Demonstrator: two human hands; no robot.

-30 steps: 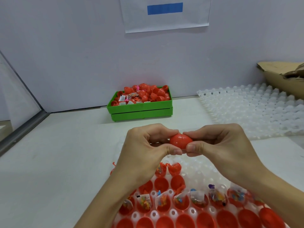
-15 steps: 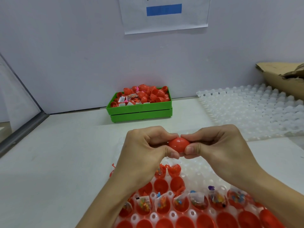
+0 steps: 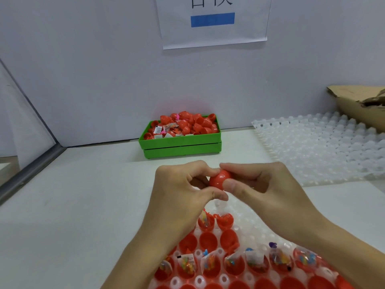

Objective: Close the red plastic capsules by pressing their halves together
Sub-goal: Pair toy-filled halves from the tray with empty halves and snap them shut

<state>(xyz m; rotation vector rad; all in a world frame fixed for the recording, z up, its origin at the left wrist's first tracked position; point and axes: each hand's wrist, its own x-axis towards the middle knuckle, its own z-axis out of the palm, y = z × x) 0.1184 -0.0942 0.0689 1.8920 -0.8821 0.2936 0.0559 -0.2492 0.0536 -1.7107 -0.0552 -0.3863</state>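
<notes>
Red capsule pinched between both my hands.
My left hand and right hand grasp it above the tray.

A: Your left hand and right hand are both bare, as far as this view shows.

B: Your left forearm and right forearm are the same. They are bare skin all the way to the bottom edge of the view.

A: Your nails are cut short. The one on your right thumb shows plainly, broad and trimmed close.

B: There is one mark on you: a small dark smudge on your left thumb, near the tip. I cannot tell whether it is dirt or ink.
</notes>
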